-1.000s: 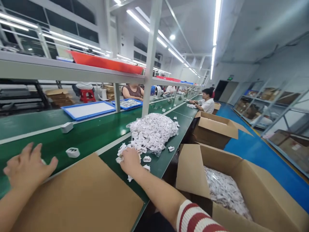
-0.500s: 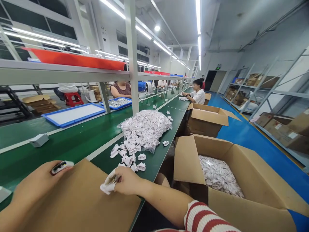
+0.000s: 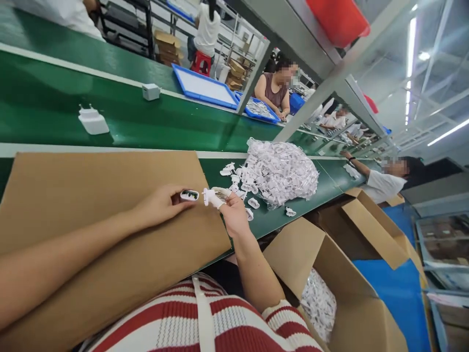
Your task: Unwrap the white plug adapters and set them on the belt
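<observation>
1. Left hand (image 3: 161,206): closed round one white housing (image 3: 189,195), open end towards the right hand, seemingly to leave its inside accessible.
2. Right hand (image 3: 234,213): pinching a small white piece (image 3: 207,197) just beside the housing, apparently held to leave its near end free.
3. Cardboard sheet (image 3: 91,188): under both hands, on the green worktop (image 3: 273,224), presumably as padding.
4. Clear bag of white parts (image 3: 284,171): beyond the right hand, loose parts (image 3: 253,203) nearby, likely for easy reach.

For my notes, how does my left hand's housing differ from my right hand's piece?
The housing in your left hand has a smooth oval rim; the piece in your right hand looks jagged. The housing shows a dark inside; the piece shows no such opening. Both are white outside.
</observation>
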`<action>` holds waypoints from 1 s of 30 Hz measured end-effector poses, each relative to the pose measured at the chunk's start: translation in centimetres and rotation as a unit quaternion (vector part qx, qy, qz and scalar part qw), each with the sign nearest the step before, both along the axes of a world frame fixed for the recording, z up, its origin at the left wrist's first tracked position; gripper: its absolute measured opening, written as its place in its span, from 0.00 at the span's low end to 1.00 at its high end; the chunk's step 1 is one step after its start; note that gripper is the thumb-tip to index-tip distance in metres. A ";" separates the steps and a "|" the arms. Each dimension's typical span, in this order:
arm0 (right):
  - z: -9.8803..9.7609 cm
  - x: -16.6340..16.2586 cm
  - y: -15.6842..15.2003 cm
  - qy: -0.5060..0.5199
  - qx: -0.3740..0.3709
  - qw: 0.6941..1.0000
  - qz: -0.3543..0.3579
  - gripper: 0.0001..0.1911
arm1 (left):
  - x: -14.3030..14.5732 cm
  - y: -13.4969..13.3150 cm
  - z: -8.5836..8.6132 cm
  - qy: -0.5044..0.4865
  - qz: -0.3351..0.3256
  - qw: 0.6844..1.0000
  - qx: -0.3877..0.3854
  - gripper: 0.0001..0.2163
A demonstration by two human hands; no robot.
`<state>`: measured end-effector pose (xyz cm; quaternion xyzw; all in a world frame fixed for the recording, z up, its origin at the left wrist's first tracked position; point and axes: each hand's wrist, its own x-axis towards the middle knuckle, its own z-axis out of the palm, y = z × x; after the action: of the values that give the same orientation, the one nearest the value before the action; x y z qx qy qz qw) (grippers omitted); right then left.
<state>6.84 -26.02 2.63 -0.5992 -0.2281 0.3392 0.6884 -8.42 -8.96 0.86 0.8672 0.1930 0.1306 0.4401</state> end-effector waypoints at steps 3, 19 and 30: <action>-0.3 -0.3 0.0 -0.058 -0.018 0.998 0.000 0.24 | -0.1 -0.2 -0.8 -0.017 0.005 0.999 -0.032 0.27; -1.4 -0.5 -1.9 -0.437 -0.124 0.890 0.028 0.13 | -0.3 -0.2 -0.7 -0.018 0.015 0.996 -0.087 0.27; 0.7 -1.7 2.1 -0.592 -0.108 0.794 0.088 0.21 | -0.5 0.0 -1.0 -0.049 -0.008 0.995 -0.091 0.26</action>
<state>5.12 -23.89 3.29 -0.7308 -0.6048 -0.0001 0.3163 -8.88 -8.93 -0.12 0.8176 0.1753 0.1508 0.5273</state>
